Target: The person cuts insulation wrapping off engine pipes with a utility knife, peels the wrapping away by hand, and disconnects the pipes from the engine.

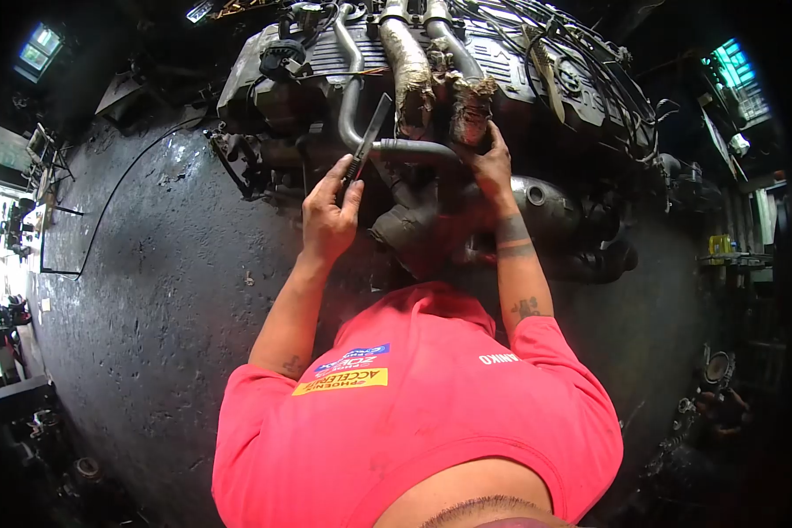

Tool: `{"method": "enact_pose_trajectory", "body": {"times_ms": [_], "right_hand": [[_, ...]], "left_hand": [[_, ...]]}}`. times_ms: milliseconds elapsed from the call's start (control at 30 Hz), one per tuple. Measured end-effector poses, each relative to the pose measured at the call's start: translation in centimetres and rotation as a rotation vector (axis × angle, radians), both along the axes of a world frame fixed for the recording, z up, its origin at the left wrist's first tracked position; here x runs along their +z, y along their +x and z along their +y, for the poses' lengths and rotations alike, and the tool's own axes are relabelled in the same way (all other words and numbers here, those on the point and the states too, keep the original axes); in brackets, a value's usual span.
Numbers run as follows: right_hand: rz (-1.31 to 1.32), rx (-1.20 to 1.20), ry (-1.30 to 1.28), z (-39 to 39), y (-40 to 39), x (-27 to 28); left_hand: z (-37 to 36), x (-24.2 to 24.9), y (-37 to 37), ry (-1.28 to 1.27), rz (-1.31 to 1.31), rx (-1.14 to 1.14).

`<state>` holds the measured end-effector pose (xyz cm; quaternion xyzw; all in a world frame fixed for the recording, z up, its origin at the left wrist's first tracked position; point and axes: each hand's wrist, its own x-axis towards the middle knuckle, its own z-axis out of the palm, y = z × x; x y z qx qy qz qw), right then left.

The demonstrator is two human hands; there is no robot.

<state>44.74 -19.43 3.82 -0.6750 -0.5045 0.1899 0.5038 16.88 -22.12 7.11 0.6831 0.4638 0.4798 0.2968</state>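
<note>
A utility knife (367, 139), long flat blade pointing up and away, is gripped in my left hand (332, 209) between thumb and fingers. The blade is near a bent metal pipe (350, 110) and left of a pipe in torn, dirty wrapping (408, 75). My right hand (491, 167) reaches up to the lower end of a second pipe with frayed brown wrapping (473, 110). Its fingers curl around the right side and underside of that wrapped end, and some fingertips are hidden behind it. Both pipes run down from the top of a large engine (510, 60).
Below the pipes hang a dark metal canister (537, 195) and other engine parts. Cables and hoses (581, 44) lie over the engine's right side. A black cable (119, 180) runs across the dark floor (163, 264). Mechanical parts (720, 370) stand along the right side.
</note>
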Motion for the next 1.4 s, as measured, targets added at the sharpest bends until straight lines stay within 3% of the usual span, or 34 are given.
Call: {"method": "enact_pose_trajectory", "body": {"times_ms": [100,167,300,400,500,600,700,800,933,1067,1133,1300,1400], "right_hand": [[-0.15,-0.022,-0.023,0.3,1.2,-1.2],[-0.578,-0.018,-0.162,-0.9,1.4,1.2],[-0.646,0.153,-0.103,-0.7,3.8,0.4],[-0.676,0.207,0.028,-0.4,4.4,0.2],[-0.655,0.224,-0.046,-0.1,4.4,0.4],[-0.759,0.219,0.035,-0.3,4.2,1.7],[-0.612,0.303,-0.03,0.1,4.9,0.9],[-0.6,0.364,-0.062,0.7,6.0,2.0],[-0.601,0.363,-0.132,1.6,5.6,3.0],[-0.455,0.46,-0.049,2.6,5.0,3.0],[-0.251,0.578,-0.108,2.9,5.1,2.8],[-0.17,0.554,-0.114,2.8,4.9,3.4],[-0.216,0.495,0.013,2.7,4.9,2.7]], "left_hand": [[0.3,0.2,-0.2,0.028,0.032,-0.003],[0.3,0.4,-0.3,0.025,0.035,-0.002],[-0.8,1.8,-0.2,-0.077,0.062,0.008],[-2.2,2.1,0.5,-0.064,0.068,0.024],[-3.2,2.1,2.0,-0.032,0.086,0.098],[-3.7,2.1,3.8,0.016,0.125,0.15],[-4.1,2.9,5.6,0.068,0.233,0.177],[-4.8,4.1,7.3,-0.033,0.239,0.224],[-4.6,3.7,8.4,0.028,0.322,0.269],[-4.8,3.8,9.1,-0.003,0.278,0.291],[-5.1,3.6,9.0,-0.007,0.313,0.318],[-4.1,4.6,8.5,-0.017,0.381,0.317],[-3.3,4.5,8.5,-0.014,0.388,0.329]]}}
